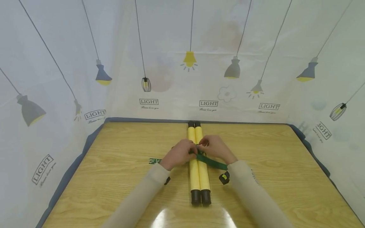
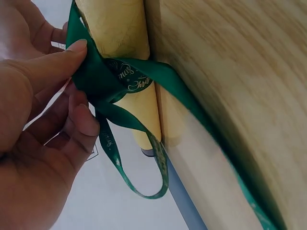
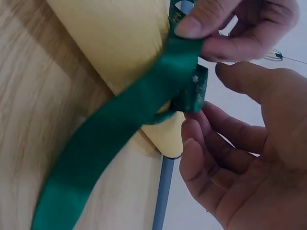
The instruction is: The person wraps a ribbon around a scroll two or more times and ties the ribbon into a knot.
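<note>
Two long yellow tubes (image 1: 195, 174) with black end caps lie side by side on the wooden table. A green ribbon (image 1: 212, 162) with printed lettering passes around them and forms loops on top. My left hand (image 1: 180, 154) pinches the ribbon (image 2: 96, 76) between thumb and fingers, above the tubes. Opposite it, my right hand (image 1: 215, 147) has its fingers bent, and their tips touch a small ribbon loop (image 3: 194, 93). In the right wrist view the right thumb stands apart from those fingers. One flat ribbon tail runs toward the right forearm.
A small black object with a yellow label (image 1: 224, 178) lies right of the tubes, by the right sleeve. Another dark item (image 1: 167, 180) is partly hidden by the left sleeve. The ribbon's patterned end (image 1: 154, 161) lies at left. White printed curtains (image 1: 176, 38) enclose the table.
</note>
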{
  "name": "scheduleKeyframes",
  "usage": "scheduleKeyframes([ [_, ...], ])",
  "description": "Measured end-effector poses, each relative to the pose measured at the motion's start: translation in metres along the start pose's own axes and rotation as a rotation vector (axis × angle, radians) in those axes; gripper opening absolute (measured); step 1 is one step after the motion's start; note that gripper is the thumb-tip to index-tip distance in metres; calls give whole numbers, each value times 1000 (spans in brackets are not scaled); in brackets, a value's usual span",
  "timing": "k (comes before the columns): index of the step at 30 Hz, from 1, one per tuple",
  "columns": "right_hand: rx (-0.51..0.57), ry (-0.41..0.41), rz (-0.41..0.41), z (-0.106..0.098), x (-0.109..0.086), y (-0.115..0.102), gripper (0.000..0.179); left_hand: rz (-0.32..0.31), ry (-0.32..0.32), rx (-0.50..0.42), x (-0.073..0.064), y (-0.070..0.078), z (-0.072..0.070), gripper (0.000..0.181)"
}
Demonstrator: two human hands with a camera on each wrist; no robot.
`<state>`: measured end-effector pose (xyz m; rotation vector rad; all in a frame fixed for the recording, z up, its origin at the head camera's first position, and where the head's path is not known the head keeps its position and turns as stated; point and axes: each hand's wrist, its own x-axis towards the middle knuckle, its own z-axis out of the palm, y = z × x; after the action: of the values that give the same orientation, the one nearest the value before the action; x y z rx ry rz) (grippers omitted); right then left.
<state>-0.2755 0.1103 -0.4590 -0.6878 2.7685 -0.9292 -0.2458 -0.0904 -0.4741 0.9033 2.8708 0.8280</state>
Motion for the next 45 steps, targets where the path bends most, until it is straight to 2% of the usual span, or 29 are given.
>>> scheduleKeyframes([
  [8,52,-15,13,5,2,2,11,-12,22,-45,2,-2,-1,11],
  [13,123,-22,44,3,0,6,15,-20,60,-40,2,1,-3,12],
  [18,170,-31,35,-1,-2,11,20,-10,100,4,3,2,-4,15],
  [25,337,-90,83,-6,-7,11,26,-48,144,22,6,5,-3,15],
  [34,446,-102,64,-2,-9,13,26,-135,203,-88,11,4,7,9],
  [37,471,-90,85,0,-10,14,25,-154,225,-90,12,3,11,10],
  [41,522,-84,132,3,-12,13,25,-143,255,-64,15,1,16,12],
  [45,553,-75,172,6,-12,13,26,-157,278,-90,15,0,20,11],
])
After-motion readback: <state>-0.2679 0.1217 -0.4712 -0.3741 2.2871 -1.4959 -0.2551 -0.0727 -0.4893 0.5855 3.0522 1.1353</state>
